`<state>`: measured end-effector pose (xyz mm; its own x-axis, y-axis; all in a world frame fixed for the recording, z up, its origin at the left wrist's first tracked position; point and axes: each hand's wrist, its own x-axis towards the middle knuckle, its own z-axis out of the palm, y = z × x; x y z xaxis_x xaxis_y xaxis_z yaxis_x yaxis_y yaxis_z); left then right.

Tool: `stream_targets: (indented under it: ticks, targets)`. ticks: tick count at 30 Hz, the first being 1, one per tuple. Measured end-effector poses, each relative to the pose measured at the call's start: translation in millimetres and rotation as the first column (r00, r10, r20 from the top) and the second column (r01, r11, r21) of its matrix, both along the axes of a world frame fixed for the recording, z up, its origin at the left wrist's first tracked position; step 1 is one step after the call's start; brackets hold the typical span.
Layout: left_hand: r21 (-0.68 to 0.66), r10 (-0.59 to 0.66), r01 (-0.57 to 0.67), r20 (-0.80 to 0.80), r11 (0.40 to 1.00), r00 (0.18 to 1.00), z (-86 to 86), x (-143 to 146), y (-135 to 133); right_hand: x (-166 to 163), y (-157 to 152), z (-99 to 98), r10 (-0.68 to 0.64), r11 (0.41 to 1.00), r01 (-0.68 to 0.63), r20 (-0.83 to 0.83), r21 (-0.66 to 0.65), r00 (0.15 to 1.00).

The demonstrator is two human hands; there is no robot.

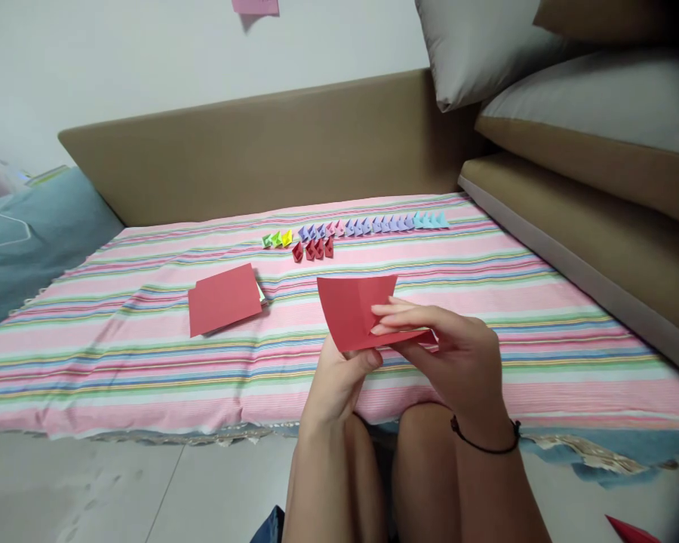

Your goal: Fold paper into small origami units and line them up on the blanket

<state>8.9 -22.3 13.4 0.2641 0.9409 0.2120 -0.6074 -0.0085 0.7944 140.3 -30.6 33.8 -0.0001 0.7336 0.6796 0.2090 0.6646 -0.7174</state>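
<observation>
A red sheet of paper [345, 309] with a crease down its middle is held up above the striped cloth. My left hand [339, 377] grips it from below, the thumb along the lower edge and the other fingers hidden behind the paper. My right hand [453, 347], with a dark bracelet at the wrist, has its lower right edge between thumb and fingers; the fingertips lie on the inner face. Further left rests a stack of red paper sheets [226, 300], a pale sheet showing at its right edge.
Several small folded paper pieces stand in a row: green and yellow [277, 239], purple and pink [362, 226], light blue [430, 219]. Dark red ones [312, 250] sit in front. Grey-brown cushions [588, 136] pile up at right; a brown backrest [271, 151] closes the rear.
</observation>
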Motion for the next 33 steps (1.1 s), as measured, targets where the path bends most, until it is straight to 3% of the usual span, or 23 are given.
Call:
stream_targets:
  ticks: [3,6,14,20,23,26,29,33]
  targets:
    - [-0.098,0.037,-0.04,-0.028,0.994,0.999,-2.4,-2.9,-3.4,1.3,-2.8,4.3,-0.026,0.974,-0.002,0.12,0.226,0.992]
    - [-0.196,0.081,-0.086,-0.03,0.977,0.996,-7.1,-4.5,-6.1,0.5,-4.7,6.4,0.004,0.952,-0.059,0.182,0.301,0.983]
    - [-0.205,0.076,-0.086,-0.056,0.975,0.996,-15.4,-12.0,-4.2,-1.1,-3.5,4.7,0.033,0.971,-0.084,0.22,0.226,0.975]
    - [-0.124,0.074,-0.095,-0.158,0.988,0.985,-19.3,-15.3,-2.8,0.4,-6.3,5.8,0.064,0.981,-0.094,0.177,0.17,0.982]
    - [-0.068,0.078,-0.09,-0.161,0.994,0.984,-13.0,-11.3,1.2,-1.7,-7.7,4.3,-0.014,0.996,0.017,-0.03,0.091,0.999]
    - [-0.022,0.173,-0.176,-0.101,0.984,0.98,-6.1,-8.5,6.5,-4.2,-3.4,-1.2,-0.231,0.972,0.202,-0.336,-0.12,0.913]
    - [-0.074,0.196,-0.201,-0.074,0.977,0.978,-3.8,-10.2,9.2,-3.3,5.0,-7.8,-0.324,0.931,0.179,-0.494,-0.318,0.807]
    - [-0.138,0.323,-0.348,-0.174,0.927,0.93,-5.3,-15.1,9.7,1.4,11.3,-11.5,-0.382,0.89,0.157,-0.512,-0.428,0.77]
